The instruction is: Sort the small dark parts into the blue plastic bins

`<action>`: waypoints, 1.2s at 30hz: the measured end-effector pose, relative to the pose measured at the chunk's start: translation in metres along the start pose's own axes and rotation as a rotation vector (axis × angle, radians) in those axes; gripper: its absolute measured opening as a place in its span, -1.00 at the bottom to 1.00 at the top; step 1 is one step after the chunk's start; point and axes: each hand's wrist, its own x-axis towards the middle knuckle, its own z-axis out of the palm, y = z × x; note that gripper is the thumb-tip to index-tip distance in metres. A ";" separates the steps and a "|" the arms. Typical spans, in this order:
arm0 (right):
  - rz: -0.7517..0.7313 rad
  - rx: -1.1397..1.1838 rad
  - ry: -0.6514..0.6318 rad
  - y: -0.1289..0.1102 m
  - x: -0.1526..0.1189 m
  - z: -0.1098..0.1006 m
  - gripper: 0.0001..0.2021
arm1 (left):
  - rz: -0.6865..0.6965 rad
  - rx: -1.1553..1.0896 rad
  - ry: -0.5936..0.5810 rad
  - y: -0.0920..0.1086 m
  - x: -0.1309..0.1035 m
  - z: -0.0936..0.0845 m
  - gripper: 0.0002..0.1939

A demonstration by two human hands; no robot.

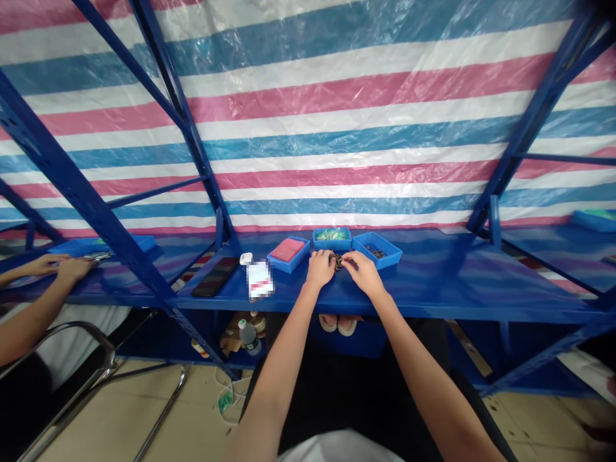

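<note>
On the blue shelf table, my left hand [321,268] rests at the left side of a small heap of dark pieces [338,262], its fingers curled. My right hand [360,269] is at the heap's right side, fingertips pinched together on something too small to name. Behind the hands stand a blue bin of green packets [332,236], a blue bin [393,258] with some small dark pieces, and, to the left, a blue bin with a pink pad [289,249].
Left of the bins lie a white case [246,258], a blurred white card [260,280] and a black phone [215,277]. Blue posts [185,122] frame the bench. Another person's hands [72,266] work at far left. Bottles [249,337] stand below.
</note>
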 end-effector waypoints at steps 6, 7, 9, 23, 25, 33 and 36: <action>-0.054 0.056 0.051 -0.001 -0.002 0.001 -0.83 | -0.011 0.005 -0.004 0.001 0.000 -0.001 -0.74; -0.062 0.045 0.062 -0.001 -0.002 0.000 -0.83 | -0.007 0.003 -0.001 0.001 0.000 -0.001 -0.73; -0.073 -0.014 0.111 0.001 -0.003 -0.003 -0.81 | -0.002 -0.004 0.006 0.000 0.000 -0.001 -0.73; 0.047 -0.487 0.108 0.008 0.000 0.000 -0.73 | 0.000 -0.013 0.008 0.000 0.001 0.002 -0.75; 0.052 -0.473 -0.065 0.010 0.002 0.006 -0.75 | 0.002 -0.019 0.009 0.000 0.000 0.002 -0.75; 0.171 -0.375 -0.178 0.018 0.006 0.008 -0.88 | -0.001 -0.017 0.003 0.002 -0.001 -0.002 -0.74; 0.159 -0.177 -0.128 0.019 0.004 0.006 -0.92 | -0.001 -0.019 0.003 0.001 0.000 -0.001 -0.74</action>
